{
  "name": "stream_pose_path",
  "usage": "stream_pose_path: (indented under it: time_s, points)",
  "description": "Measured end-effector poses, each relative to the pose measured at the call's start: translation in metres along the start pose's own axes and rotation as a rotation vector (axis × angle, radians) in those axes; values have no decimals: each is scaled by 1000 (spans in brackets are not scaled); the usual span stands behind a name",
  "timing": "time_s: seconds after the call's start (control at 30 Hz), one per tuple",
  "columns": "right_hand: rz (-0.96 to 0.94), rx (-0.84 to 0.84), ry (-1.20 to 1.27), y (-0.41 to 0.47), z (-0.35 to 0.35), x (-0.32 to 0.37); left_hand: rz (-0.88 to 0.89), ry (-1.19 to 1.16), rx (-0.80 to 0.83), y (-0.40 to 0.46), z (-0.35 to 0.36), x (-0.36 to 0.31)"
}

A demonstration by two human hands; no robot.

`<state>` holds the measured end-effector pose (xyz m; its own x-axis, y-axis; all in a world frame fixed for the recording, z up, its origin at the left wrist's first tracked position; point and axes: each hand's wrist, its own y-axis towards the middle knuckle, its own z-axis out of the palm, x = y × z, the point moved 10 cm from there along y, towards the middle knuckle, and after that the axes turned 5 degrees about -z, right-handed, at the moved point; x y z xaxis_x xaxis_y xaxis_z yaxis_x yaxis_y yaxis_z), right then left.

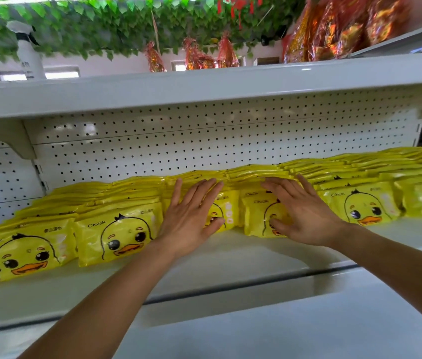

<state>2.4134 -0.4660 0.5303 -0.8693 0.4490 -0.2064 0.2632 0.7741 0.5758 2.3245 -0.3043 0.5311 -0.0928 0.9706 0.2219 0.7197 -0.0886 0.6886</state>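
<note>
**A:** Forearms (pixel 116 288) are lying nearest to us, yes?

**B:** Yes. One is reaching in from 7 o'clock and the other from 4 o'clock, both passing over the front edge of the shelf (pixel 204 260).

**A:** What is the left hand (pixel 191 218) doing?

**B:** It is lying flat on the left pack (pixel 228 206), just at 9 o'clock from the centre. Its fingers are straight and spread, so it is pressing and not grasping anything.

**A:** And the right hand (pixel 305 216)?

**B:** It is doing the same at 3 o'clock. The palm is released and the fingers are stretching over the right pack (pixel 255 221) and the ones behind it. The thumb is touching the front of that pack.

**A:** Where are these two packs sitting?

**B:** They are standing side by side in the middle of a long row (pixel 116 234) of yellow duck packs, which are leaning back toward the pegboard (pixel 178 141).

**A:** Is anything showing higher up?

**B:** A white bottle (pixel 27 53) is standing at 10 o'clock, red bags (pixel 334 29) are lying at 1 o'clock, and green leaves (pixel 101 27) are hanging at 12 o'clock.
</note>
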Motion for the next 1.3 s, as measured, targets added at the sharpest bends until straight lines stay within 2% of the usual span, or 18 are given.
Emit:
stream_pose_path:
  time_s: [0.13, 0.23, 0.33, 0.5, 0.6, 0.67, 0.77, 1.3]
  points:
    - [-8, 57, -93, -19, -4, -27, 33, -51, -22, 19, -2, -50]
    - [33, 102, -196, -22, -5, -41, 76, 8, 19, 30, 8, -76]
    - [-12, 59, -190, -17, -6, -38, 125, 78, 15, 34, 16, -91]
    - [-159, -89, -235, -10, -14, -22, 92, 143, -84, 39, 2, -100]
    - [-160, -6, -258, -14, 2, -33, 56, 185, -69, 37, 11, -97]
    - [-121, 111, -274, -17, 16, -46, 52, 208, 8, 35, 24, -95]
    - [-118, 198, -301, -15, 26, -53, 29, 255, 149, 37, 43, -88]
    - [-134, 224, -340, 15, 62, -76, -3, 373, 159, 63, 76, -73]
